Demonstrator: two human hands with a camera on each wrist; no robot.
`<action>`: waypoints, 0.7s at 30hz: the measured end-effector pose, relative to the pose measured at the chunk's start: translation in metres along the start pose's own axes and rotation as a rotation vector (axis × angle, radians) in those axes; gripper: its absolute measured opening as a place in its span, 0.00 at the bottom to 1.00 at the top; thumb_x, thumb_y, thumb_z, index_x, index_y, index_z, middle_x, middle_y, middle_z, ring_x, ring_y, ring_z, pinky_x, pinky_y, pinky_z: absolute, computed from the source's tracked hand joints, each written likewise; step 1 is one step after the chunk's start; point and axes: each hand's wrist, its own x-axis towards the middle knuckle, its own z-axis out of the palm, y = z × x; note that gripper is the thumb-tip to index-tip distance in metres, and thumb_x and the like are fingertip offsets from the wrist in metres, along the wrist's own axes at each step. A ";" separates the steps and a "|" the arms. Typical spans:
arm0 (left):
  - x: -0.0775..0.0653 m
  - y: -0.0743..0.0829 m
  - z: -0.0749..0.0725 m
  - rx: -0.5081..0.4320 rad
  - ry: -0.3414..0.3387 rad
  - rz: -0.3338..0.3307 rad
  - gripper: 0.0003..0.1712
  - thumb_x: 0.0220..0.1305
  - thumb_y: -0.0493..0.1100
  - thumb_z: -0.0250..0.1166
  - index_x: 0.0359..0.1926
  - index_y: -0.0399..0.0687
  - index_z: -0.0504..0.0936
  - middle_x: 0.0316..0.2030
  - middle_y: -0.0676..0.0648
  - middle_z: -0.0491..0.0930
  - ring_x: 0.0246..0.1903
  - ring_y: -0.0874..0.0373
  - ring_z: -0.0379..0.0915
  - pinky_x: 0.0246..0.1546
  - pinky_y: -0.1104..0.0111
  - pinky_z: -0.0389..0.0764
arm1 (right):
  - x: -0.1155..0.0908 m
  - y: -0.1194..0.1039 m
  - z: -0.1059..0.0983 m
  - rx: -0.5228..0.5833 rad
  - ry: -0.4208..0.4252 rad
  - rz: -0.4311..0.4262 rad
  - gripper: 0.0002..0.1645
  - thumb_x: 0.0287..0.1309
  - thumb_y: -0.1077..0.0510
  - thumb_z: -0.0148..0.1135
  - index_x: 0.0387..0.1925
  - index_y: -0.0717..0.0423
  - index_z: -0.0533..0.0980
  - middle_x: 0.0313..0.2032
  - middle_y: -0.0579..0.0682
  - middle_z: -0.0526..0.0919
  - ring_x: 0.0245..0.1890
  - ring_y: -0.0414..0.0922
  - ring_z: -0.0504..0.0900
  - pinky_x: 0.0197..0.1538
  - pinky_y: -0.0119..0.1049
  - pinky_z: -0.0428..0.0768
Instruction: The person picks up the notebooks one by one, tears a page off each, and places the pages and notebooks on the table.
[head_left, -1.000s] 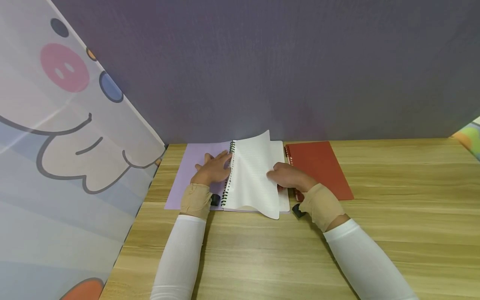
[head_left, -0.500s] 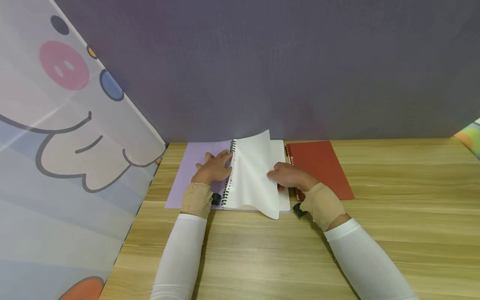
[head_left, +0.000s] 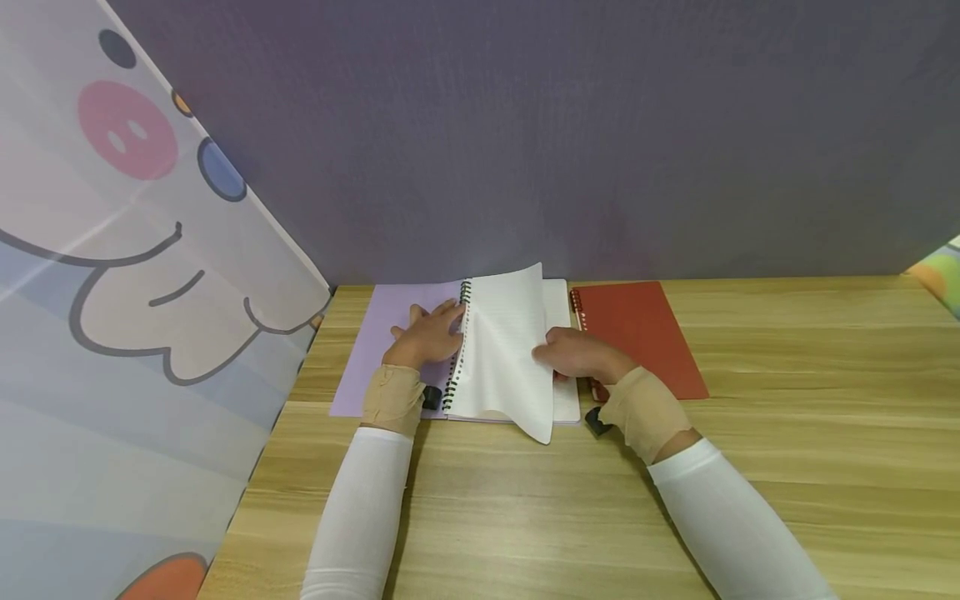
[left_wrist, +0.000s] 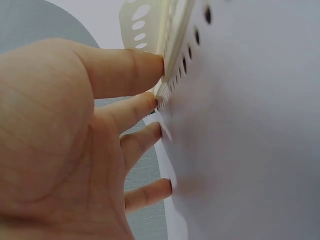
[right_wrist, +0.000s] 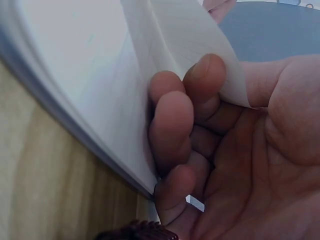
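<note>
A spiral notebook lies open on the wooden table (head_left: 510, 517), its lilac cover (head_left: 367, 358) folded out to the left. My left hand (head_left: 426, 337) rests with spread fingers on that cover, beside the wire binding (head_left: 450, 385). In the left wrist view its fingertips touch the surface along the row of holes. One white page (head_left: 506, 350) stands lifted and curved over the sheets below. My right hand (head_left: 576, 352) pinches the page's outer edge. From the right wrist view, the thumb lies behind the page (right_wrist: 195, 35) and curled fingers show in front.
A red spiral notebook (head_left: 641, 333) lies closed to the right, its binding side close to my right hand. Behind the table rises a dark grey panel (head_left: 540, 142). A wall with a cartoon print (head_left: 150, 317) borders the left side.
The lifted page has shifted slightly, its lower corner moving a little left and toward me. Both hands stay in nearly the same place.
</note>
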 end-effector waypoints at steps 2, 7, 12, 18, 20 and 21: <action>0.000 0.000 -0.001 0.002 -0.003 -0.001 0.33 0.64 0.55 0.41 0.70 0.70 0.47 0.70 0.62 0.40 0.54 0.52 0.44 0.47 0.30 0.37 | 0.000 0.000 0.000 0.003 0.000 0.001 0.18 0.55 0.46 0.41 0.38 0.56 0.67 0.23 0.52 0.74 0.27 0.47 0.70 0.29 0.38 0.67; -0.001 0.000 -0.001 0.004 -0.002 -0.002 0.33 0.64 0.54 0.41 0.70 0.71 0.47 0.70 0.62 0.40 0.56 0.52 0.44 0.47 0.30 0.36 | 0.000 0.000 0.000 0.004 -0.008 0.000 0.18 0.56 0.46 0.41 0.38 0.56 0.67 0.24 0.52 0.74 0.27 0.47 0.69 0.28 0.37 0.66; -0.001 0.001 -0.001 -0.006 0.001 0.000 0.33 0.64 0.54 0.42 0.70 0.70 0.47 0.70 0.62 0.40 0.56 0.51 0.44 0.47 0.30 0.36 | 0.001 0.000 -0.001 -0.015 -0.012 -0.001 0.19 0.56 0.46 0.42 0.38 0.56 0.67 0.26 0.52 0.75 0.26 0.47 0.69 0.27 0.37 0.65; -0.001 0.000 -0.001 -0.007 -0.009 0.002 0.33 0.64 0.54 0.42 0.71 0.70 0.47 0.70 0.61 0.40 0.56 0.51 0.44 0.46 0.29 0.36 | 0.001 0.000 -0.002 -0.034 -0.018 0.000 0.18 0.56 0.46 0.42 0.37 0.56 0.68 0.27 0.52 0.75 0.26 0.46 0.68 0.27 0.36 0.65; -0.001 0.000 -0.001 -0.010 -0.008 0.006 0.33 0.64 0.55 0.42 0.70 0.71 0.47 0.70 0.61 0.40 0.56 0.51 0.44 0.46 0.29 0.36 | 0.000 0.000 -0.002 -0.042 -0.025 -0.002 0.18 0.56 0.46 0.43 0.37 0.56 0.68 0.26 0.52 0.74 0.25 0.46 0.67 0.27 0.36 0.65; -0.001 0.000 -0.002 -0.017 -0.007 0.009 0.33 0.64 0.55 0.43 0.70 0.71 0.48 0.70 0.61 0.40 0.55 0.51 0.44 0.46 0.29 0.35 | -0.001 0.000 -0.002 -0.041 -0.033 -0.003 0.18 0.56 0.45 0.44 0.37 0.56 0.68 0.27 0.52 0.74 0.25 0.46 0.67 0.27 0.36 0.65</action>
